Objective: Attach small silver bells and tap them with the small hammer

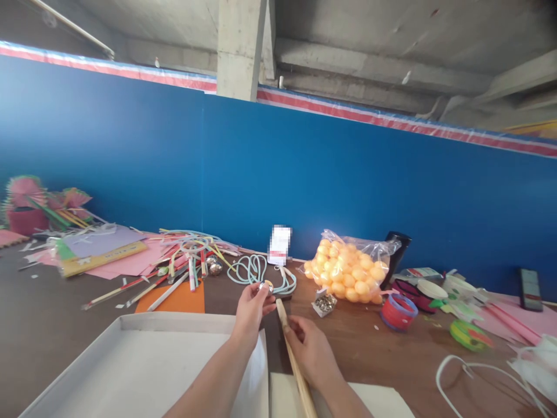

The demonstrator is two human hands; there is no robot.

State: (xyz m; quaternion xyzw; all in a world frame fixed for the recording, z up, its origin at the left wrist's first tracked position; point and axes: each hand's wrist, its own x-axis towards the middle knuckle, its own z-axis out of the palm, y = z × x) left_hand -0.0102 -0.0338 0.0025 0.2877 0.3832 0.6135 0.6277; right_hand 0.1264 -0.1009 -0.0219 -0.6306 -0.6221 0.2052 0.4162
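Note:
My left hand (250,310) is closed on a small shiny silver ball (265,287), held between thumb and fingers above the table. A bit of orange shows at the ball's top. My right hand (311,351) grips a pale wooden stick (296,371), which slants from the bottom edge up towards my left hand. The stick's upper end stops just short of my left fingers. Behind my left hand lies a coil of pale blue cord (250,270). A small open box of metal pieces (324,303) stands to the right of the stick.
A white shallow tray (183,318) fills the near left. Paper strips and sticks (187,255) with silver balls (214,266) lie behind it. At the right are a bag of orange balls (348,270), a red-and-purple roll (398,312) and a white cable (474,366). A phone (279,244) leans on the blue partition.

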